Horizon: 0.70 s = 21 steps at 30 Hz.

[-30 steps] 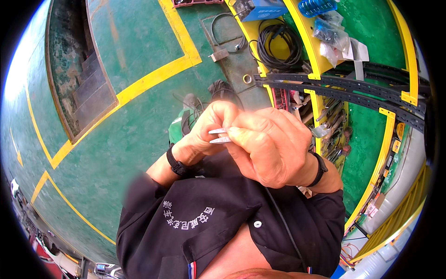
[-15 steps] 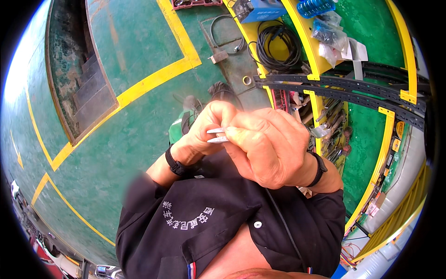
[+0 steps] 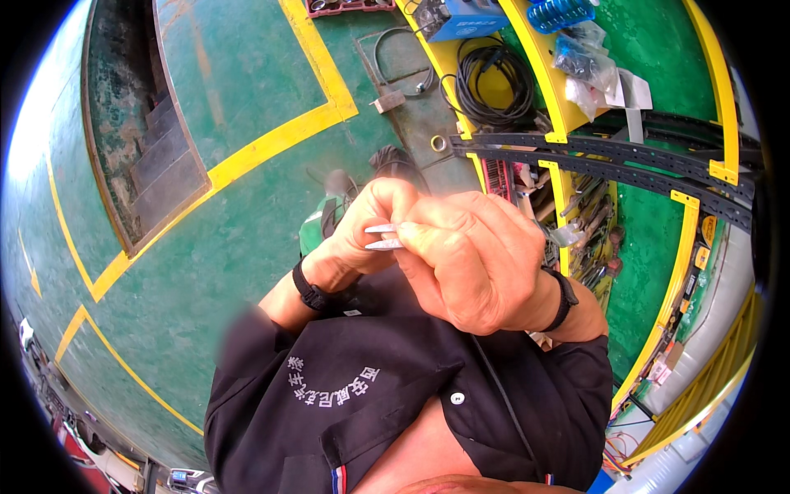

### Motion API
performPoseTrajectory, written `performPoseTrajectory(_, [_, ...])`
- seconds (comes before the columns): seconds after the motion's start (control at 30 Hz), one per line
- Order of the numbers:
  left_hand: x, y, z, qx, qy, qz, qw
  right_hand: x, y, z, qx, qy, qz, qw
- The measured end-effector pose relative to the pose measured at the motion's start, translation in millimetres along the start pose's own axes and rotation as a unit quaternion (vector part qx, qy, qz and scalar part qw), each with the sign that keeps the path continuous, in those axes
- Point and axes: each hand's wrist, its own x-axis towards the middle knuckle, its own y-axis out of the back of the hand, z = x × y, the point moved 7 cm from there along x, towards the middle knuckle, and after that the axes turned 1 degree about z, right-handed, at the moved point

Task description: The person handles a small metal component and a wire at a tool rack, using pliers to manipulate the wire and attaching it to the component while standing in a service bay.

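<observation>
Close in front of my chest, my two hands are held together. My right hand (image 3: pixel 477 263) is closed, with its thumb and fingers pinched around a small metal piece with two pointed silver tips (image 3: pixel 383 244). The tips lie side by side with a narrow gap between them and point left toward my left palm. The rest of the piece is hidden by my fingers, so its exact kind does not show. My left hand (image 3: pixel 362 222) is bent in behind and touches the right one. Its fingers are curled and mostly hidden, and what they hold cannot be seen.
To the right stand yellow shelves (image 3: pixel 568 99) with a coiled black cable (image 3: pixel 494 82), a blue box (image 3: pixel 461 18), plastic bags (image 3: pixel 584 66) and hand tools (image 3: pixel 588 214). Black perforated rails (image 3: pixel 609 150) cross them. A tape roll (image 3: pixel 439 143) lies on the floor. A stepped pit (image 3: pixel 156 156) opens at left.
Almost nothing differs. Both hands keep the same pinched pose, and the silver tips have shifted only very slightly.
</observation>
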Motion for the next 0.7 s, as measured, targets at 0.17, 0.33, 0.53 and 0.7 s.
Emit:
performPoseTrajectory(0.17, [0,-3,1,0.027,0.005,0.037,0.999,-1,0,0,-0.003,-0.003,0.007,1.000])
performPoseTrajectory(0.33, [2,-6,0,0.009,-0.005,0.025,1.000,-2,1,0,-0.009,-0.003,0.012,1.000])
performPoseTrajectory(0.53, [1,3,-3,-0.005,0.006,0.042,0.999,-3,0,2,-0.004,-0.010,0.009,1.000])
performPoseTrajectory(0.7, [1,5,-4,-0.008,0.012,0.062,0.998,-5,-3,4,-0.034,0.023,0.036,0.999])
